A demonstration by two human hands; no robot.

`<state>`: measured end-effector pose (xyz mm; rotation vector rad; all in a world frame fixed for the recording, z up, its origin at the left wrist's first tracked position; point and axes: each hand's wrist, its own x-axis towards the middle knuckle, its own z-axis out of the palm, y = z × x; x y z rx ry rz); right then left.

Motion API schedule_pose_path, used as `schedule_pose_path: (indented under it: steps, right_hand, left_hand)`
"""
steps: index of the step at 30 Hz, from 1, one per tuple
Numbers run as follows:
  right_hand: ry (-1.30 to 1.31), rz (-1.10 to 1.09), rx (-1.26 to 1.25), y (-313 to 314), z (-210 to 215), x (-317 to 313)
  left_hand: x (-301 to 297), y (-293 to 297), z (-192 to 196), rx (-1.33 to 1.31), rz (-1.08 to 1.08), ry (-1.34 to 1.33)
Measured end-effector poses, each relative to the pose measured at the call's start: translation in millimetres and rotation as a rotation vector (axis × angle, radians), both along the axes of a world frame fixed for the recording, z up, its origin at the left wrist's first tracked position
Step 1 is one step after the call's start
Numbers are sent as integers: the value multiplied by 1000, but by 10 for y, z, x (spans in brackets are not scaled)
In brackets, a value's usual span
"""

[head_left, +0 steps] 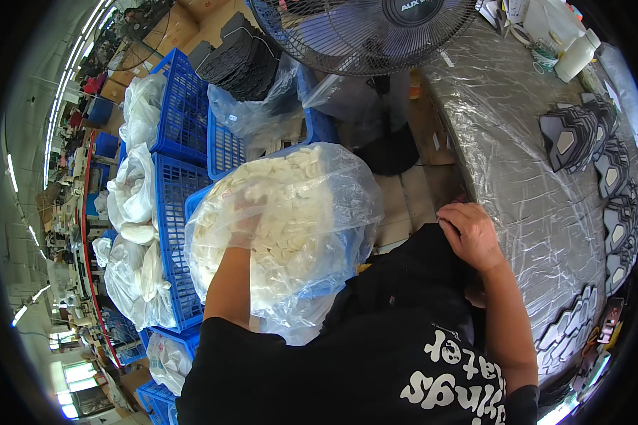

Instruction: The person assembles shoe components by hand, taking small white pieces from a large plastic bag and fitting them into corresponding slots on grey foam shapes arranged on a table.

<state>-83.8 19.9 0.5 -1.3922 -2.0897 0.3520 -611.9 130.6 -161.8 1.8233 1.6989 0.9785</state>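
Black shirt (319,375) foremost, left hand (252,212) reaches beneath clear plastic (358,185), right hand (469,235) curls, both grips unclear.

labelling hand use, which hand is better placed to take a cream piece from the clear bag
Probably the left hand: it is under the clear bag's film, at the cream pieces. The right hand is by the grey-covered table, away from them.

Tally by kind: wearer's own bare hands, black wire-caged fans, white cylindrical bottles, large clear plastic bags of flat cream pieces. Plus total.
Bare hands: 2 (left hand, seen through plastic; right hand)
Black wire-caged fan: 1
White cylindrical bottle: 1
Large clear plastic bag of flat cream pieces: 1
Total: 5
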Motion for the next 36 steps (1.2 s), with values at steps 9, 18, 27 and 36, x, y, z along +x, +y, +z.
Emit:
schedule_pose_path:
  steps: [9, 18, 27, 36]
  right_hand:
    - [-15, -17, 2, -13, -27, 26]
    - [-13, 2, 18, -13, -32, 31]
    - [-17, -4, 9, -11, -44, 24]
    - [12, 8, 45, 17, -1, -32]
  left_hand:
    - [2, 95, 162, -246, 28, -386]
    - [114, -312, 67, 144, -67, 905]
    - [666, -380, 165, -320, -89, 625]
    - [-131, -523, -75, -165, -276, 106]
